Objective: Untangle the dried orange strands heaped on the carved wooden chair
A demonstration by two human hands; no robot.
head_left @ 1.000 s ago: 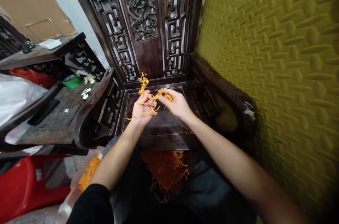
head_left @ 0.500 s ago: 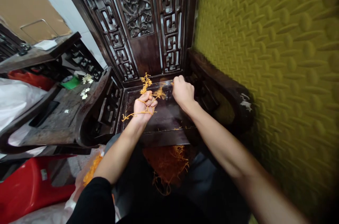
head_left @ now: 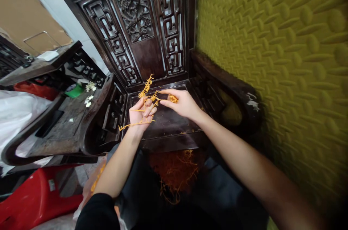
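Note:
My left hand [head_left: 140, 114] is closed around a knobbly orange strand [head_left: 146, 86], thin and branching, whose top sticks up past the fingers. A loose length of it crosses the palm and trails left beyond the wrist. My right hand [head_left: 181, 103] meets it from the right, thumb and forefinger stretched toward the strand's tips at the left fingers. Inside its curled fingers sits a small orange clump [head_left: 173, 98]. Both hands hover over the dark wooden chair seat [head_left: 168, 124], where small orange bits lie. Below the seat edge, a heap of orange strands [head_left: 176, 172] shows between the knees.
A carved chair back [head_left: 149, 56] rises ahead, with curved armrests on both sides. The yellow textured wall covering [head_left: 266, 41] stands close on the right. To the left are another wooden seat [head_left: 59, 128] with white bits, a green roll [head_left: 74, 91] and a red plastic stool [head_left: 35, 201].
My right hand has come left to the strand at my left hand, its thumb and forefinger now extended. My left hand has shifted slightly left and down; the view has tilted a little.

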